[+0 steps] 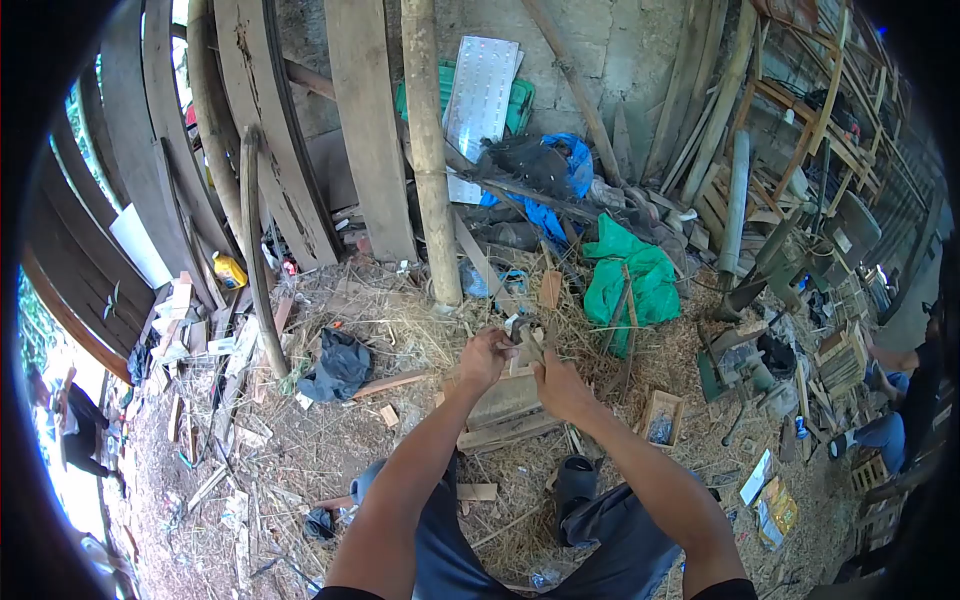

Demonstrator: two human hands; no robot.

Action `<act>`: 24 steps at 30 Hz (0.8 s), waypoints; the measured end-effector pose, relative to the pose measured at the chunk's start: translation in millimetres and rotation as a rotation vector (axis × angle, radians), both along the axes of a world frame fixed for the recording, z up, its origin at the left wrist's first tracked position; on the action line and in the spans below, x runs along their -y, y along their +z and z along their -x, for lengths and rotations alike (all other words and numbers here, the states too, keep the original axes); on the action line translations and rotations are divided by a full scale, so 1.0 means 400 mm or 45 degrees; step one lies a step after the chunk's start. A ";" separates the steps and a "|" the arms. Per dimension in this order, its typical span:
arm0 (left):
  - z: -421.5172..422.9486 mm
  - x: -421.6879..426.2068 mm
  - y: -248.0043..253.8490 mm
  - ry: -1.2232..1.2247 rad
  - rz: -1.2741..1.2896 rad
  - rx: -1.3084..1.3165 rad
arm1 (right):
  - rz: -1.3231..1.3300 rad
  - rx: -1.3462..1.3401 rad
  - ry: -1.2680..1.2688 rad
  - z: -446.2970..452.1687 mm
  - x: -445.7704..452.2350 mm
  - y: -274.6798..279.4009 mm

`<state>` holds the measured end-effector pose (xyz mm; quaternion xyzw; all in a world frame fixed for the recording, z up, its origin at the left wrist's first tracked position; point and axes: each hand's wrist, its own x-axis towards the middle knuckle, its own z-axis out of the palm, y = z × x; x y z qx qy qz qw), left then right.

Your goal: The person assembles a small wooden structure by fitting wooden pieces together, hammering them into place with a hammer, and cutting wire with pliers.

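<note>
Both my hands are close together over a wooden block point(505, 400) that stands on the ground in front of my knees. My left hand point(485, 357) is closed, its fingers pinched around something small; a pale, partly dark piece point(514, 325) sticks up beside its fingertips, too small to name. Just to the right, my right hand point(562, 388) grips a short light-coloured piece of wood point(537, 347), which points up and touches or nearly touches the left fingertips. The contact between the two pieces is hidden by the fingers.
Wood shavings and straw cover the ground. A bamboo post point(430, 160) rises ahead, with a green plastic sheet point(628, 275) to its right. A black bag point(338, 366) lies left, a small wooden tray point(661, 418) right. One person point(900, 390) sits at the right; another point(78, 425) is far left.
</note>
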<state>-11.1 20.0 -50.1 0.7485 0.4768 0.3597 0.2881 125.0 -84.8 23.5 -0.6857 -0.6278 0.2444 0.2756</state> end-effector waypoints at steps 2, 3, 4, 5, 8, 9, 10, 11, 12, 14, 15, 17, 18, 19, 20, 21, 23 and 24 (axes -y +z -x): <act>-0.002 -0.001 -0.001 0.011 -0.028 0.016 | 0.000 -0.026 -0.022 -0.002 0.000 0.012; 0.000 -0.001 -0.004 -0.008 -0.038 0.038 | 0.004 -0.061 -0.046 0.001 0.001 0.020; 0.002 -0.004 -0.007 -0.025 -0.048 0.060 | 0.005 -0.061 -0.042 0.010 0.002 0.046; 0.002 -0.007 -0.010 -0.024 -0.045 0.060 | 0.037 -0.071 -0.078 0.018 0.003 0.075; 0.002 -0.009 -0.021 -0.022 -0.019 0.008 | 0.093 -0.045 -0.053 0.002 -0.001 0.005; 0.000 -0.009 -0.015 -0.021 0.012 -0.012 | 0.097 -0.021 -0.019 -0.001 -0.001 0.003; -0.003 -0.009 -0.008 -0.017 0.038 -0.029 | 0.100 0.003 0.014 -0.004 0.000 0.003; -0.002 -0.006 -0.002 -0.019 0.038 -0.028 | 0.090 -0.042 -0.019 -0.005 0.000 0.003; -0.001 -0.005 0.001 -0.016 -0.034 0.024 | 0.079 -0.086 -0.050 0.000 -0.001 0.023; 0.002 0.002 -0.005 -0.018 -0.090 0.072 | 0.061 -0.118 -0.102 0.010 -0.004 0.082; 0.001 -0.005 -0.002 -0.072 0.001 0.150 | 0.036 -0.149 -0.151 0.012 -0.009 0.097; 0.004 -0.002 -0.005 -0.129 0.112 0.221 | -0.038 -0.109 -0.169 0.012 -0.004 0.082; 0.004 -0.003 -0.005 -0.093 0.056 0.166 | -0.128 -0.067 -0.187 0.010 0.000 0.075; 0.003 -0.003 -0.003 -0.059 -0.003 0.114 | -0.124 -0.070 -0.196 0.007 0.006 0.052; 0.001 -0.002 -0.011 -0.067 0.001 0.113 | -0.006 -0.036 -0.128 0.004 0.014 0.018; -0.002 -0.011 -0.015 -0.064 -0.019 0.083 | 0.102 0.002 -0.056 0.002 0.014 0.015; -0.004 -0.021 -0.028 -0.060 -0.038 0.047 | 0.121 -0.034 -0.054 -0.010 0.003 0.011; -0.004 -0.019 -0.023 -0.068 -0.036 0.075 | 0.146 -0.071 -0.044 -0.006 -0.002 0.027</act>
